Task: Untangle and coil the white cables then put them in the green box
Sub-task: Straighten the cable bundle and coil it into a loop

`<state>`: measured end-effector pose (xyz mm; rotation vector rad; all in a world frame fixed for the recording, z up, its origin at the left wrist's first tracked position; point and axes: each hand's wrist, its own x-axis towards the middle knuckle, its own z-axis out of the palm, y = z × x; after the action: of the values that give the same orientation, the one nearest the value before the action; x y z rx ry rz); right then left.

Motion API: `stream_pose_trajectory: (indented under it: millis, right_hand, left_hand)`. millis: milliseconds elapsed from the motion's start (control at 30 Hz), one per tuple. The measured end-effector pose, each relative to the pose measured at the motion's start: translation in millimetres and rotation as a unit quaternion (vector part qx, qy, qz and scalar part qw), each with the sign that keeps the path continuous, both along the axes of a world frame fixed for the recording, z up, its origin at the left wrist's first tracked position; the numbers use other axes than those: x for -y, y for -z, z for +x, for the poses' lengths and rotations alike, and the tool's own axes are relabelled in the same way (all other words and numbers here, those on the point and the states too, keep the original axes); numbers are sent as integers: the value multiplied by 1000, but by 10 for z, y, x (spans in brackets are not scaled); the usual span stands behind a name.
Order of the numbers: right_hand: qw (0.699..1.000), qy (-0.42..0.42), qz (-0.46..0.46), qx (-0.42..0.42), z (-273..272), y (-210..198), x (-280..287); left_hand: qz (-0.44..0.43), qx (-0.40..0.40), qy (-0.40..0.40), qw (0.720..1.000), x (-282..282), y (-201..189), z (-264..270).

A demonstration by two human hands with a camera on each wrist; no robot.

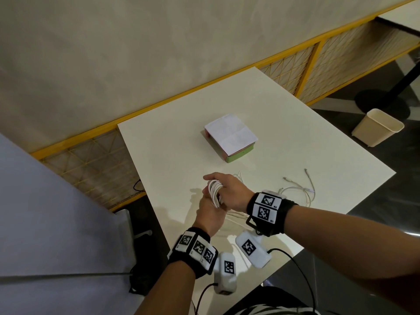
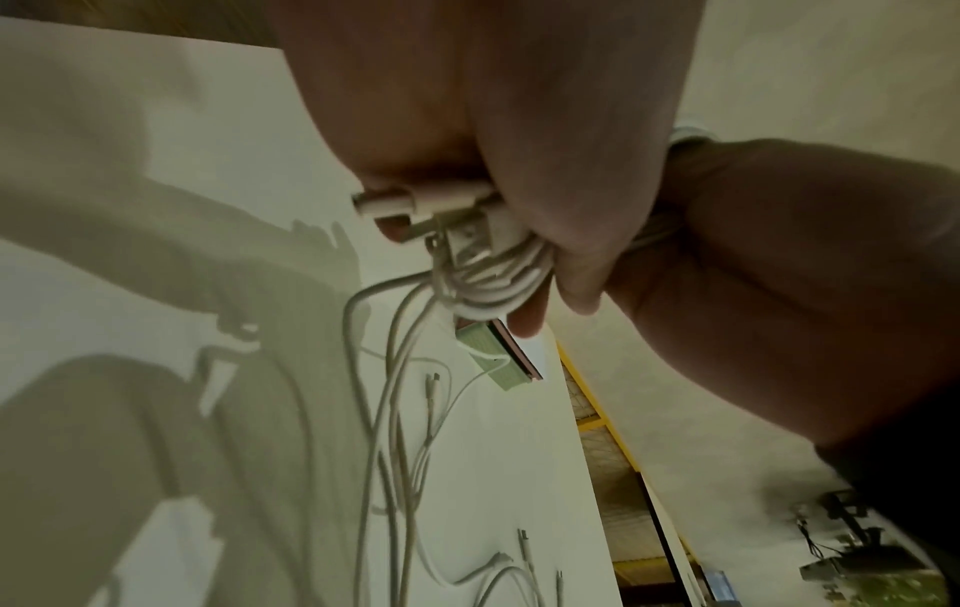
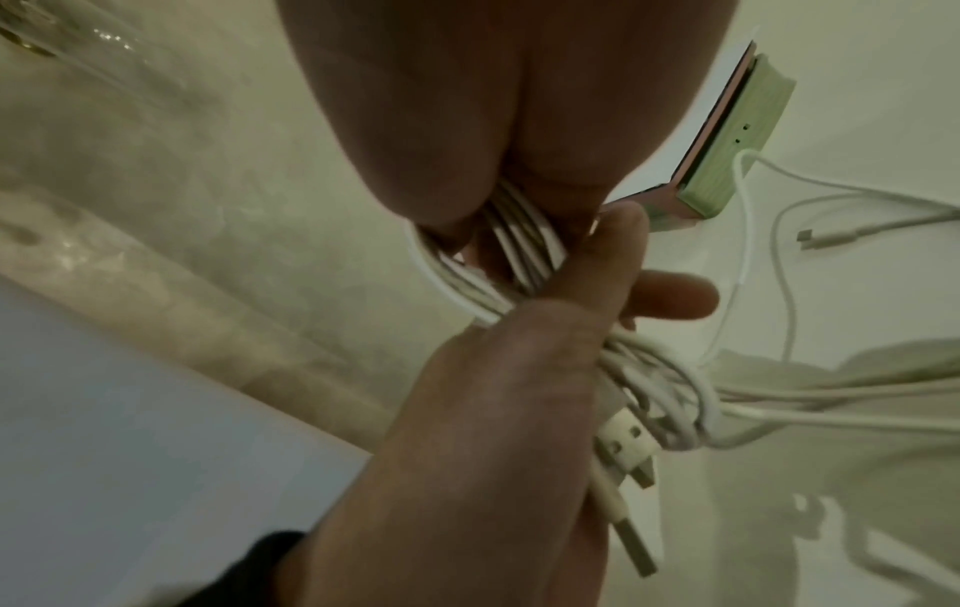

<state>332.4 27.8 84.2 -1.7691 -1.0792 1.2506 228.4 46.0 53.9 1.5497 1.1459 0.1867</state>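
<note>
White cable coil [image 1: 214, 193] sits right between the two hands, held up just above the table [image 1: 172, 142] near its front edge. The left hand [image 1: 210, 213] has its fingers curled round the bundle from below, thumb laid along the loops. The right hand [image 1: 229, 192] comes in from the other side, its fingers also wrapped over the coil, one fingertip poking forward. From the left wrist view the bundle is several tight white loops with two plug ends [image 2: 415, 205] sticking out of the grip. Strands trail down from it to the loose white cables [image 1: 300, 189] lying on the table, just right of the hands, at least two of them, tips spread apart; an exact count is hard. One green box [image 1: 230, 138] stands beyond the hands, mid-table, well apart from the coil, a pink-edged lid with a white top closed over it. One beige bin [image 1: 377, 128] rests on the floor to the right.
</note>
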Motion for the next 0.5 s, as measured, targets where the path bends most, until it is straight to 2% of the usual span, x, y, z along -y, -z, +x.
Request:
stream_pose_trajectory:
  millis: [67,167,267,300,400,433,500]
  right_hand:
    - [1000,-5,0,-4,6,-31,7]
    - [1000,-19,-1,-12,32,-110,-21]
    - [996,-81,-27,20,155,-184,-89]
    - [996,-89,-30,-4,205,-192,-79]
    - [980,-118,-57,-148,286,-110,55]
    - [975,-155,-77,-139,265,-45,126]
    - [967,-218,-120,-55,167,103,240]
  left_hand:
    - [-27,-34,21,999,-41,36,-19]
    - [-65,14,25,997,-42,-30,-46]
    - [-91,75,-33,993,-12,-48,-35]
    - [-98,93,-55,989,-3,-54,-29]
    - [-129,156,-119,972,-27,-34,-39]
    - [-132,165,-131,969,-32,-53,-35]
    - [-119,163,-143,969,-43,-44,-27]
